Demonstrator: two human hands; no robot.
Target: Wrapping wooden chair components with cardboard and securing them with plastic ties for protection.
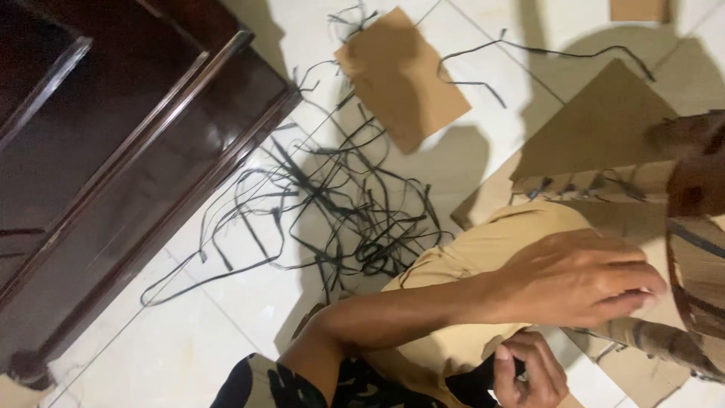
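Observation:
My left hand [581,276] reaches across from the lower left and lies palm down on a tan paper piece [483,249], its fingertips closed on the piece's right edge. Beneath it, at the bottom edge, my right hand [529,374] is curled around a black strip [472,385]. A camouflage sleeve [264,385] covers my left upper arm. Part of the tan piece is hidden under my forearm.
A tangle of black strips [340,204] lies on the white tile floor [189,340]. Dark wooden furniture [113,151] fills the left. Brown cardboard sheets lie at the top middle [400,75] and at the right [604,128]. Striped brown pieces [695,257] sit at the right edge.

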